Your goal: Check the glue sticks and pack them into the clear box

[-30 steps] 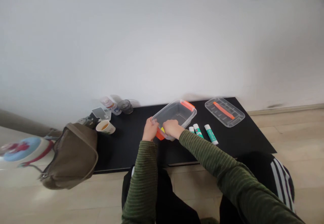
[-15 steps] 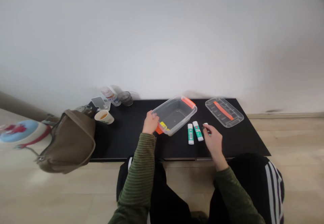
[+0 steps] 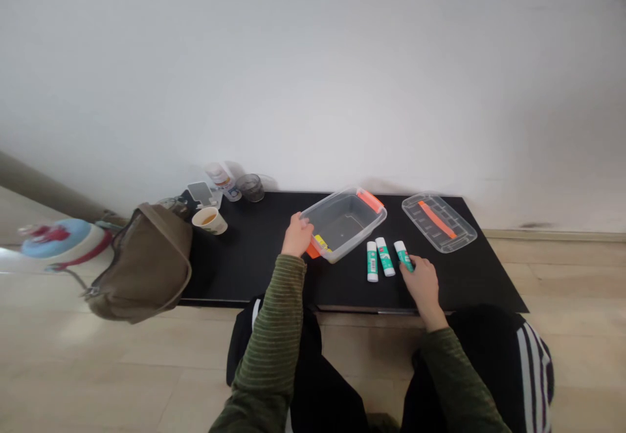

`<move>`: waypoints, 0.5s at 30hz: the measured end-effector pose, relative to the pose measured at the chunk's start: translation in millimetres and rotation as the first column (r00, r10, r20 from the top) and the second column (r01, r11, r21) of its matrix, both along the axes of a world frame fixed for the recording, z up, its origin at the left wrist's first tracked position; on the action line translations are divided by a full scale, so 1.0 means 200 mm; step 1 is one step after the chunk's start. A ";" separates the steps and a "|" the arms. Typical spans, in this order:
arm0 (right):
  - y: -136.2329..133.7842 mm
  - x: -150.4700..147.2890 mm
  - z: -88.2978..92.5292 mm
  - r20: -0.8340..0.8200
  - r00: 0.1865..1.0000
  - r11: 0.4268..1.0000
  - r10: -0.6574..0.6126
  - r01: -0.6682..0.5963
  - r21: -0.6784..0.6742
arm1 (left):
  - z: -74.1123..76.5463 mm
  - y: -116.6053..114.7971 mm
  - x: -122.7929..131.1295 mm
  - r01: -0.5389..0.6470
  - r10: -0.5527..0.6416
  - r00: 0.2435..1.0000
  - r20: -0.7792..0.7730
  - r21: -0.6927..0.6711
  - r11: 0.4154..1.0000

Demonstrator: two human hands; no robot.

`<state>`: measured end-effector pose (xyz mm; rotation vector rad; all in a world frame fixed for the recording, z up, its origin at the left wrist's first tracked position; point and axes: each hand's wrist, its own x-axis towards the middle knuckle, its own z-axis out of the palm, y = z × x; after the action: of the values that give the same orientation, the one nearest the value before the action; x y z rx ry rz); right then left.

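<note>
My left hand [image 3: 297,236] grips the near left corner of a clear plastic storage box [image 3: 343,225], by its orange clip handle [image 3: 313,248]. A yellow item [image 3: 320,242] lies inside the box at that end. My right hand [image 3: 423,283] is at the lower end of a white-and-green glue stick [image 3: 403,255], its fingers around it. Two similar glue sticks [image 3: 372,261] [image 3: 385,256] lie to its left, just in front of the box. A clear lid with an orange strip [image 3: 439,222] lies on the right.
All of this rests on a black table [image 3: 254,270] against a white wall. On its left stand a paper cup of tea [image 3: 209,220], a dark glass [image 3: 250,187], a spray can [image 3: 221,180] and a phone [image 3: 199,192]. An olive bag [image 3: 144,263] hangs over the left edge.
My right hand has left the box and moved right and toward me to the rightmost glue stick. My left hand stays on the box corner, and the view has shifted slightly.
</note>
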<state>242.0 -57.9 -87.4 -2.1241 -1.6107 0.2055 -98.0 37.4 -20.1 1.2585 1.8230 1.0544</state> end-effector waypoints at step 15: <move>0.11 -0.25 0.53 -0.280 0.942 0.934 0.185 -0.080 0.348 | 0.06 -0.02 0.01 0.031 -0.033 0.998 -0.047 -0.054 0.998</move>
<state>192.3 -35.6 17.6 -1.6375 -1.4843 0.2738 -95.8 32.7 -8.6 1.2870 1.8487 0.9597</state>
